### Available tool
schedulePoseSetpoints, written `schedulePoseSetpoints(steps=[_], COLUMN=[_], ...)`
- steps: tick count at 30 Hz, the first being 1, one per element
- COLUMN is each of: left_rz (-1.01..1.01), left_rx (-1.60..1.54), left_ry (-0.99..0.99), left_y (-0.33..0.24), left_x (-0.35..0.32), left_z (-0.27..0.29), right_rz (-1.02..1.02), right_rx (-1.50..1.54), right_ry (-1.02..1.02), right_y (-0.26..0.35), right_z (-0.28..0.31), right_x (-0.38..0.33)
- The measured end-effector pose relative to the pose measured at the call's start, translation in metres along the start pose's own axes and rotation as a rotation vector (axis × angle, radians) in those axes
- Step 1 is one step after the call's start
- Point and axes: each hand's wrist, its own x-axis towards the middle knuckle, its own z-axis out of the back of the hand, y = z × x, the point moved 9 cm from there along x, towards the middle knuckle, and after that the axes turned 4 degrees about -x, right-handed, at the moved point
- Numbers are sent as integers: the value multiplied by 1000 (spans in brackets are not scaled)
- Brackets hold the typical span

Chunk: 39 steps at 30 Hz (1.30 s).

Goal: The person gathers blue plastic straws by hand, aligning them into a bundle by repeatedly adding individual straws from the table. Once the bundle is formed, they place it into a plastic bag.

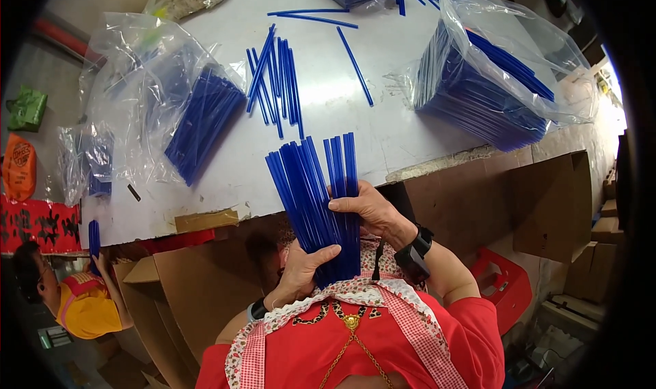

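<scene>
I hold a fanned bundle of long blue plastic sticks [304, 191] upright in front of my apron, past the table's near edge. My left hand [301, 269] grips the bundle low down, its thumb across the front. Higher up on the right side, my right hand [369, 211] is closed round several of the sticks, with the thumb over them. A narrow gap shows between the right group and the main bunch at the top. My fingers behind the bundle are hidden. Beyond it, several loose blue sticks [283, 81] lie on the white table [342, 122].
A clear bag [509, 81] packed with blue sticks stands at the right; another opened bag [205, 115] lies at the left. Below the table edge are cardboard boxes [198, 300] and a red plastic stool [502, 290]. At the far left, a person in yellow [92, 307] holds blue sticks.
</scene>
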Motion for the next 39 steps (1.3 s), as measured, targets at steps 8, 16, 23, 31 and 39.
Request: schedulePoseSetpoints(steps=[8, 16, 23, 31, 39], left_rz=[33, 22, 21, -58, -61], left_rx=[-61, -69, -185, -62, -61], left_ry=[-6, -55, -55, 50, 114], left_y=[0, -3, -4, -19, -32], left_x=[-3, -2, -1, -11, -7], left_z=[0, -1, 3, 1, -1], right_rz=[-25, 33, 62, 373, 73], right_rx=[-12, -55, -115, -503, -140], right_ry=[43, 34, -72, -298, -98], right_y=[-9, -7, 4, 174, 65], right_z=[-1, -7, -6, 10, 3], right_x=[5, 6, 12, 100, 60])
